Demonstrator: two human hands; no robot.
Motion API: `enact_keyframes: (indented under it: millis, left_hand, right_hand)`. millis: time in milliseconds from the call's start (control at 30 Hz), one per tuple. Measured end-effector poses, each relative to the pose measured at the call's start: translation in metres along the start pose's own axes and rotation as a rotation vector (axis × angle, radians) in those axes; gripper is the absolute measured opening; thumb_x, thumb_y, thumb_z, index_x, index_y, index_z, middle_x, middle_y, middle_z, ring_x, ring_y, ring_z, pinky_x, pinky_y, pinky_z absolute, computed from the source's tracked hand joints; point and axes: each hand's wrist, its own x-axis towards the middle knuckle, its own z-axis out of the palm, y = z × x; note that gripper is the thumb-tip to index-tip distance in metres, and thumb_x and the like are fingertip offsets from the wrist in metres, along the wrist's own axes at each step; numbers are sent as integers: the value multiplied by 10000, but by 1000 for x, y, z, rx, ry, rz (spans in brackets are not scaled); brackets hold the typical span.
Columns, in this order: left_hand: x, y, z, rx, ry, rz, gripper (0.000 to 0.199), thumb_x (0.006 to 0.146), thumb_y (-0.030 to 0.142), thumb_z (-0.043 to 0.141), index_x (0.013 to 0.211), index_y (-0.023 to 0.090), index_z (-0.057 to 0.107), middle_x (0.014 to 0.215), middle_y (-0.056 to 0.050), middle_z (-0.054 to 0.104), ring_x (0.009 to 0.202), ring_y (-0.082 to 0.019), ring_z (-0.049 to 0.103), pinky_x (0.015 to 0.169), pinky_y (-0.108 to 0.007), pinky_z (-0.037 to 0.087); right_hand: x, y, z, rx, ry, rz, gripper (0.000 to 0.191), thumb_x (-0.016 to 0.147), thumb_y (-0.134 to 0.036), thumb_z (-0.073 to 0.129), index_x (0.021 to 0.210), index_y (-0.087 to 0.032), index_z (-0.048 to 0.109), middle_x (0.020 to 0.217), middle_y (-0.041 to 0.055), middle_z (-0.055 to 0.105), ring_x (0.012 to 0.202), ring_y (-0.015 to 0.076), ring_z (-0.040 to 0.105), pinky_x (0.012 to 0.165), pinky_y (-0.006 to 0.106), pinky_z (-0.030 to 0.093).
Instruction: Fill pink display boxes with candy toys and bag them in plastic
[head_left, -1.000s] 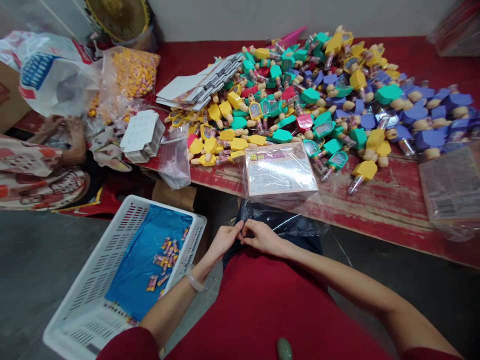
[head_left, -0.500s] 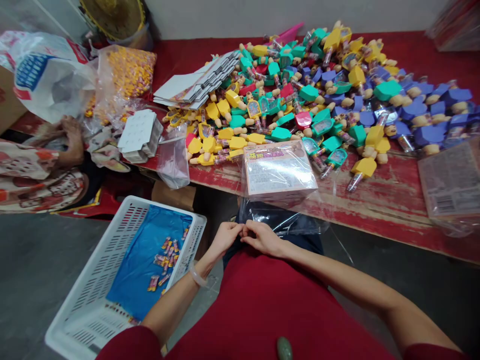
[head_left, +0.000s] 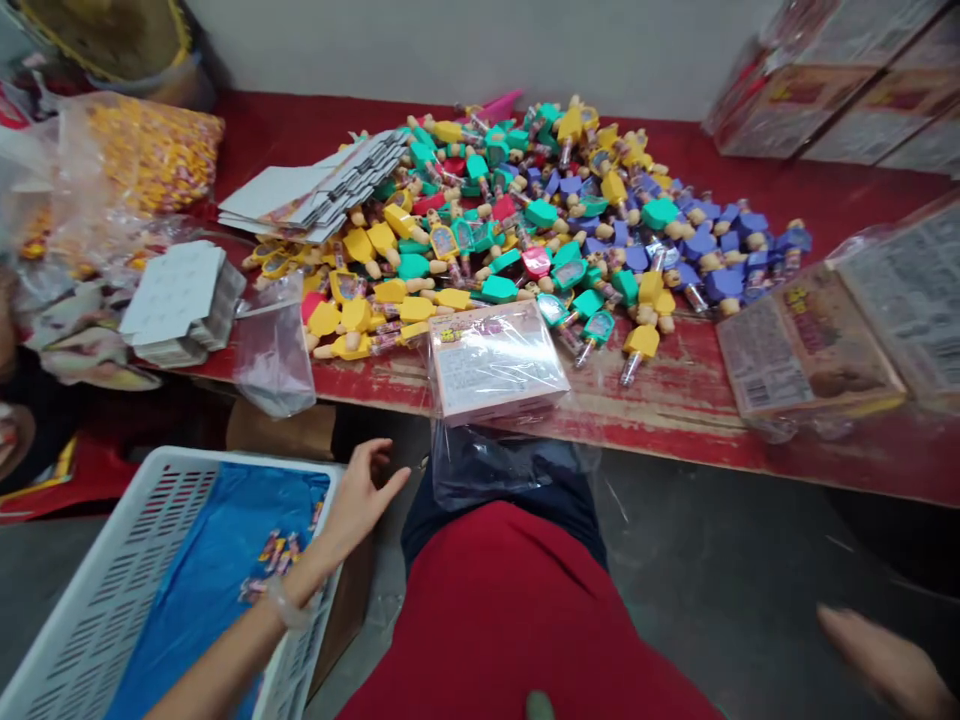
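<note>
My left hand hangs over the right rim of the white plastic basket, thumb and fingers apart and holding nothing. My right hand is low at the right edge, well away from the table; motion smears it and its fingers are not clear. At the table's front edge, before my body, lies a printed box in a clear plastic bag, whose loose end droops over the edge. Neither hand touches it. Inside the basket, small wrapped candies rest on a blue sheet.
A heap of yellow, green, purple and red toy-like pieces covers the red table. Flat white cards and a bag of orange candies are at left. Wrapped boxes stand at right, with more stacked behind. Part of another person shows at far left.
My hands, together at my waist before, have come apart: the left moved left with its fingers opened, the right swung far right. The view has turned to the right.
</note>
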Motion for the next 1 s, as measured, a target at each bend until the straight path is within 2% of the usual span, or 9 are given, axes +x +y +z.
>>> enact_keyframes:
  millis: [167, 267, 367, 467, 600, 733, 800, 867, 1000]
  left_hand:
    - [43, 13, -6, 595, -164, 929, 652, 888, 62, 590, 1423, 429, 522, 1594, -16, 421, 1510, -258, 326, 1261, -509, 163]
    - [57, 29, 7, 730, -418, 1154, 732, 941, 62, 508, 1529, 468, 351, 1632, 30, 359, 1534, -191, 271, 1286, -473, 46]
    - [57, 34, 17, 764, -507, 1151, 651, 986, 144, 474, 1574, 366, 301, 1655, -29, 303, 1550, -201, 224, 1279, -512, -15]
    - [54, 28, 22, 715, -520, 1133, 626, 976, 170, 503, 1558, 332, 339, 1647, -56, 311, 1552, -219, 215, 1262, -552, -65]
    - [60, 16, 26, 596, -491, 1196, 436, 983, 223, 531, 1420, 233, 526, 1555, -91, 474, 1512, -224, 327, 1260, -558, -88]
    - [65, 11, 29, 491, -455, 1208, 290, 986, 247, 561, 1263, 202, 630, 1395, -86, 640, 1436, -223, 459, 1273, -548, -34]
    - [64, 11, 30, 450, -457, 1208, 289, 980, 237, 574, 1260, 205, 634, 1357, -81, 668, 1419, -226, 481, 1273, -550, -5]
    - [61, 13, 29, 416, -455, 1203, 301, 969, 229, 589, 1265, 205, 638, 1325, -91, 687, 1410, -238, 492, 1271, -557, 28]
    - [54, 16, 21, 385, -420, 1160, 330, 947, 213, 607, 1275, 210, 647, 1260, -106, 719, 1377, -271, 529, 1258, -579, 80]
  right_hand:
    - [173, -95, 52, -172, 38, -271, 613, 916, -132, 504, 1505, -283, 422, 1530, 176, 451, 1455, 358, 373, 1148, 569, 340]
    - [231, -141, 77, -22, -216, -375, 566, 857, -42, 508, 1376, -263, 544, 1414, 127, 586, 1337, 294, 532, 1115, 557, 406]
    - [214, -154, 100, 247, -242, 104, 351, 911, -260, 584, 1245, -153, 578, 1054, 154, 727, 782, 243, 727, 700, 391, 595]
    - [168, -155, 128, 570, -414, 501, 370, 942, -469, 512, 1144, -170, 594, 791, 73, 712, 440, 184, 598, 403, 285, 462]
    - [103, -136, 132, 516, -483, 619, 363, 925, -476, 406, 799, -222, 633, 583, 35, 599, 484, 213, 581, 449, 315, 475]
    - [55, -100, 80, 195, -501, 653, 125, 699, -308, 585, 613, -220, 609, 561, 93, 608, 536, 291, 629, 509, 407, 531]
    - [65, -94, 58, -60, -461, 565, 275, 725, -236, 566, 936, -179, 732, 918, 195, 728, 699, 338, 708, 590, 457, 582]
    - [107, -99, 54, -263, -315, 322, 545, 834, -181, 510, 1373, -161, 589, 1426, 242, 545, 1074, 369, 687, 833, 529, 588]
    - [221, -122, 84, -173, -223, -472, 722, 873, -42, 506, 1508, -378, 430, 1601, 23, 393, 1466, 275, 376, 1225, 653, 167]
